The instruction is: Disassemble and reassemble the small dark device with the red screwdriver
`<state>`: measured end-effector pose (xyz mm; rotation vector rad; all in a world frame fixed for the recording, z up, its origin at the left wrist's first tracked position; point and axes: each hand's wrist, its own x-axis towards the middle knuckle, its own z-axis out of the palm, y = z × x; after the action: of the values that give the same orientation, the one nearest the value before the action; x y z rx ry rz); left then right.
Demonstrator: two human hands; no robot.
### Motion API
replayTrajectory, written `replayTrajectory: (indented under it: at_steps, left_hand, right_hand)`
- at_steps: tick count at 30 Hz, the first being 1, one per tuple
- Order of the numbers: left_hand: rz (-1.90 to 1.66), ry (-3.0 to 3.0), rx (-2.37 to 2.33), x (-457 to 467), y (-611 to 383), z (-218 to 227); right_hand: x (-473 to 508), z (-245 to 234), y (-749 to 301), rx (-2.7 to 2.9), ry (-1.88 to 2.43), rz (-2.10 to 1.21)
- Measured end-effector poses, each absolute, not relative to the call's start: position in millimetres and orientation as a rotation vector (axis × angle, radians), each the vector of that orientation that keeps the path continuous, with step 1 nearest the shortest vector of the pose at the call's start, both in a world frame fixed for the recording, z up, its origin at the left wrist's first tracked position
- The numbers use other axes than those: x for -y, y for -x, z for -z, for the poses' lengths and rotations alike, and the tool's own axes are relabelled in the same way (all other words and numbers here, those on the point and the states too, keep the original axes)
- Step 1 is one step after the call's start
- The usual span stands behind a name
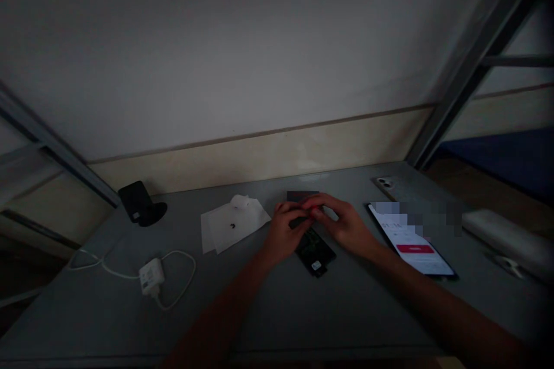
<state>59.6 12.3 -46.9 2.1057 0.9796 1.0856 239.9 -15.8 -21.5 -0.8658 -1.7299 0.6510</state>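
My left hand [283, 229] and my right hand [341, 223] meet over the middle of the desk, fingertips together. Between them shows a small red object [313, 207], too dim and covered to name. The right thumb and fingers pinch it; the left fingers are closed against it, and what they grip is partly hidden. Just below the hands lies a flat black-and-green piece [318, 253] with a white label and a short tab at its near end. Behind the fingers is a dark flat rectangular thing [298, 195], mostly covered.
White papers [238, 228] lie left, bearing a white item [240, 202] and a small black piece [232, 225]. Farther left are a white charger with cable [151, 277] and a black stand [141, 204]. A lit tablet [409, 242] and a phone [385, 183] lie right.
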Motion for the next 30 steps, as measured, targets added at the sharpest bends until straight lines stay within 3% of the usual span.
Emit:
replayTrajectory:
  at_steps: [25,30]
  left_hand:
    - [-1.163,-2.076,-0.973,-10,-61,44]
    - [-1.161,-2.084,-0.866,-5,-58,39]
  right_hand:
    - [16,14,-240,1.735,0.865,-0.586]
    - [20,9,-244,1.688,0.906,-0.697]
